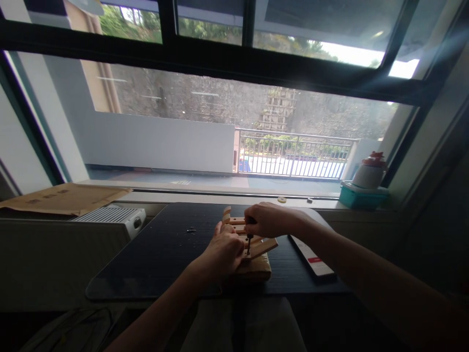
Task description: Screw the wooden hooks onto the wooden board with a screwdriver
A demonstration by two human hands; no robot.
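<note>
On the dark table (164, 264) lies a small slatted wooden piece (262, 248) with holes along its slats. It rests partly on a brown block or package (258, 270). My left hand (229, 249) is closed on the left side of the slatted piece. My right hand (269, 219) wraps round the dark handle of a screwdriver (249, 242), held upright. Its tip meets the near slat, just right of my left fingers. The fingertips of my right hand are partly hidden.
Small dark bits, perhaps screws (191, 230), lie on the table to the left. A flat device with a lit screen (315, 259) is at the right. A white radiator (117, 215) stands left, under cardboard (66, 195). A teal box (362, 195) with a bottle (370, 171) occupies the sill.
</note>
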